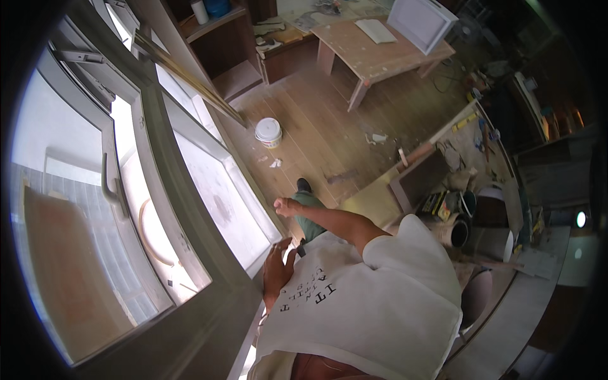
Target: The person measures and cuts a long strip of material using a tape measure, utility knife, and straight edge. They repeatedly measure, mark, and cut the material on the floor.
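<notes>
While daylight fills a grey window frame [190, 209] at the person's left, two bare hands work close to its inner edge above a wood-plank floor [342, 142]. The left hand [277, 272] is nearest the frame's lower corner, fingers extended and thumb apart; whether it touches the frame cannot be told. Farther forward, the right hand [288, 207] hangs over a green trouser leg [309, 218], its fingers curled inward, any grip on an object impossible to make out. A lidded white bucket [268, 133] stands on the floor beyond. In the background, a white open-fronted box [420, 25] rests on a low wooden tabletop [354, 54].
</notes>
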